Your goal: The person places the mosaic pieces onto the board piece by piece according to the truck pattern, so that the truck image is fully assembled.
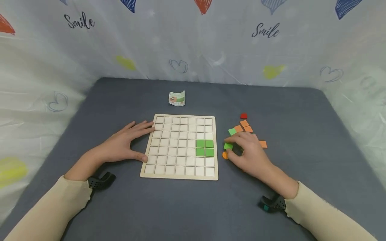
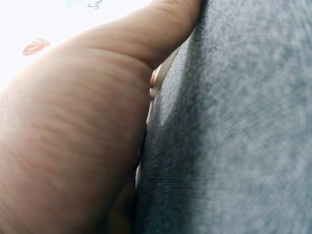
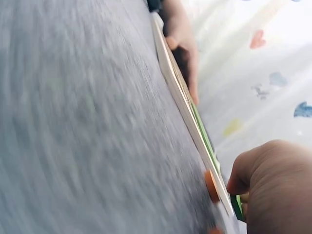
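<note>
A wooden grid board (image 1: 181,178) lies on the table, with several green square tiles (image 1: 200,143) in a block toward its right side. Spread along the board's left edge, my left hand (image 1: 125,142) touches the frame with fingertips and thumb. My right hand (image 1: 248,150) is just right of the board and pinches a green square tile (image 1: 228,146) between thumb and fingers; the right wrist view shows this tile (image 3: 237,207) by the fingertips. Close under it is a round orange piece (image 1: 224,155). Other pieces are partly hidden beneath the right hand.
Beyond the right hand lie a light green tile (image 1: 232,131), several orange square tiles (image 1: 248,129) and a red piece (image 1: 243,116). A small picture card (image 1: 177,99) with a gridded drawing sits behind the board. The dark grey table (image 1: 187,211) backs onto a printed curtain (image 1: 223,43).
</note>
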Demonstrator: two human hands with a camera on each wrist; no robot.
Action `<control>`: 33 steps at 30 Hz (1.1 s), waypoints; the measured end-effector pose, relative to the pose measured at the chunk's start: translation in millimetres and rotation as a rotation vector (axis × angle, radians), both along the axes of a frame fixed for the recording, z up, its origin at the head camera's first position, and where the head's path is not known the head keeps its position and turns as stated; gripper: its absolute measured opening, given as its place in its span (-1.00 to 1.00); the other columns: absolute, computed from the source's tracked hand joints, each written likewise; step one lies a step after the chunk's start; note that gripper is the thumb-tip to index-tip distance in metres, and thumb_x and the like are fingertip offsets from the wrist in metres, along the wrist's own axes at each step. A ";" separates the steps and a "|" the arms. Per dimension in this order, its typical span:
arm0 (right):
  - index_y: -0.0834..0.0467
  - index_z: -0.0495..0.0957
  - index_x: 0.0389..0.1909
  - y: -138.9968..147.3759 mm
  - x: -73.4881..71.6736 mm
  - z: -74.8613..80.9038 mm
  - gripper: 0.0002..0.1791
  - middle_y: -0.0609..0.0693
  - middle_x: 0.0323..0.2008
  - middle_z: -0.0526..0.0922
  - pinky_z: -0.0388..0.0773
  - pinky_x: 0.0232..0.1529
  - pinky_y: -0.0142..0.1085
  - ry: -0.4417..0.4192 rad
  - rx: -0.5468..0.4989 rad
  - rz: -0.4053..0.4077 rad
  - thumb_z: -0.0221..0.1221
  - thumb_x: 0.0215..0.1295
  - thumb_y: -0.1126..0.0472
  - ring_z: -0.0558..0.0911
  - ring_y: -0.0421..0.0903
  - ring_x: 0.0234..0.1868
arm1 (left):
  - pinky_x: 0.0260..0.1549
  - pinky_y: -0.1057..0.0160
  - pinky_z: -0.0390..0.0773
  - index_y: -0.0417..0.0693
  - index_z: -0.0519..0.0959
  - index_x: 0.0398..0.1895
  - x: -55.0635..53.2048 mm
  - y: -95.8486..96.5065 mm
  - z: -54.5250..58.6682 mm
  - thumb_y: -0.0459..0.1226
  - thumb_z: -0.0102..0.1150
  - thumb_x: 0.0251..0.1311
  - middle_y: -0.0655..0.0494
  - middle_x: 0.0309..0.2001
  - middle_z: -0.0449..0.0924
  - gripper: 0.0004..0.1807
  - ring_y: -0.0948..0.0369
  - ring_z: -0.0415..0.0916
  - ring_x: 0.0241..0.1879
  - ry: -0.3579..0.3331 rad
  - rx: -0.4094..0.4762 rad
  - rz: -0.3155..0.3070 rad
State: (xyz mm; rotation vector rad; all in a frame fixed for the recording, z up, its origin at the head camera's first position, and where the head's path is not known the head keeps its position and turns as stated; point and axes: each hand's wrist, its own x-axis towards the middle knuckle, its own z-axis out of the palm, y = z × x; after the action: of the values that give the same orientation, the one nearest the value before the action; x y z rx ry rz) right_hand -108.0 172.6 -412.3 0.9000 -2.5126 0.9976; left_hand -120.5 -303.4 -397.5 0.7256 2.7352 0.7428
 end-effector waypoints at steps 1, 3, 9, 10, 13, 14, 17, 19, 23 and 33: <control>0.15 0.83 -0.06 -1.2 0.6 -0.3 -0.74 -0.07 -0.09 0.76 0.38 -0.05 -0.08 0.000 0.003 0.003 0.41 0.22 0.37 0.63 -0.05 -0.10 | 0.70 -0.23 -0.25 0.37 0.18 0.78 -0.4 0.5 -0.2 0.36 0.61 0.01 0.36 0.78 -0.07 0.27 0.05 -0.24 0.77 -0.002 0.002 -0.001; 0.14 0.83 -0.05 -4.7 2.1 -0.8 -0.74 -0.08 -0.10 0.76 0.41 -0.06 -0.09 0.003 0.019 0.017 0.41 0.23 0.36 0.61 -0.06 -0.12 | 0.70 -0.26 -0.24 0.33 0.19 0.78 -0.1 0.6 -0.1 0.35 0.61 0.02 0.31 0.78 -0.07 0.26 0.01 -0.23 0.77 -0.010 0.005 -0.010; 0.17 0.82 -0.04 -17.8 5.4 2.8 -0.74 -0.07 -0.09 0.75 0.41 -0.15 -0.13 0.033 0.082 0.087 0.41 0.25 0.33 0.58 -0.10 -0.17 | 0.70 -0.24 -0.28 0.29 0.19 0.78 1.6 -1.0 -0.6 0.36 0.58 0.06 0.26 0.79 -0.07 0.25 -0.03 -0.21 0.77 -0.011 0.005 -0.021; 0.17 0.82 -0.03 -19.9 5.9 3.5 -0.74 -0.06 -0.09 0.75 0.41 -0.14 -0.12 0.038 0.088 0.097 0.40 0.26 0.33 0.59 -0.09 -0.16 | 0.71 -0.22 -0.29 0.29 0.19 0.78 1.6 -1.2 -0.9 0.36 0.58 0.06 0.26 0.79 -0.07 0.25 -0.02 -0.20 0.77 -0.010 0.005 -0.022; 0.17 0.82 -0.01 -26.1 7.0 4.6 -0.73 -0.04 -0.06 0.75 0.48 -0.05 -0.07 0.054 0.095 0.115 0.39 0.27 0.31 0.63 -0.05 -0.07 | 0.71 -0.18 -0.30 0.28 0.19 0.78 1.2 -1.3 -1.2 0.36 0.58 0.05 0.28 0.78 -0.07 0.25 0.01 -0.19 0.77 -0.006 0.008 -0.020; 0.17 0.82 -0.01 -28.3 7.0 4.7 -0.73 -0.03 -0.06 0.75 0.50 -0.03 -0.05 0.065 0.093 0.121 0.39 0.27 0.31 0.64 -0.04 -0.06 | 0.71 -0.18 -0.30 0.28 0.19 0.78 1.1 -1.4 -1.5 0.35 0.59 0.05 0.28 0.78 -0.07 0.26 0.01 -0.19 0.77 -0.005 0.008 -0.020; 0.18 0.82 -0.02 -35.4 6.8 6.6 -0.74 -0.02 -0.06 0.75 0.52 0.01 -0.03 0.080 0.088 0.137 0.39 0.27 0.31 0.64 -0.03 -0.05 | 0.71 -0.19 -0.31 0.25 0.19 0.78 1.0 -0.8 -0.9 0.34 0.59 0.06 0.26 0.79 -0.07 0.26 -0.01 -0.19 0.77 -0.008 0.009 -0.022; 0.19 0.82 -0.02 -40.1 6.1 7.9 -0.75 -0.02 -0.07 0.74 0.53 -0.01 -0.04 0.088 0.083 0.152 0.38 0.29 0.31 0.63 -0.04 -0.08 | 0.71 -0.20 -0.30 0.25 0.19 0.78 0.9 -0.6 -0.9 0.34 0.59 0.06 0.23 0.79 -0.07 0.26 -0.03 -0.20 0.76 -0.009 0.004 -0.027; 0.19 0.81 -0.01 -47.9 3.5 9.9 -0.74 -0.03 -0.08 0.73 0.53 -0.04 -0.05 0.085 0.079 0.171 0.35 0.30 0.31 0.60 -0.08 -0.15 | 0.71 -0.21 -0.29 0.26 0.20 0.78 0.6 0.4 -0.8 0.36 0.58 0.06 0.21 0.79 -0.06 0.25 -0.05 -0.18 0.76 -0.010 0.010 -0.027; 0.19 0.81 0.02 -70.5 -12.2 16.1 -0.75 0.02 -0.05 0.72 0.53 -0.06 -0.08 0.048 0.137 0.186 0.35 0.35 0.29 0.62 0.01 -0.05 | 0.72 -0.18 -0.32 0.21 0.18 0.79 -1.2 2.1 3.9 0.35 0.59 0.05 0.21 0.79 -0.08 0.27 -0.03 -0.19 0.76 -0.014 0.005 -0.037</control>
State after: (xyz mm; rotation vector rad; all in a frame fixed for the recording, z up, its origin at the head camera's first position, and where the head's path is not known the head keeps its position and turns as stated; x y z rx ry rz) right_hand -120.2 102.1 -396.3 1.2025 -2.5172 0.8528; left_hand -121.7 -301.3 -393.6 0.7670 2.7003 0.7440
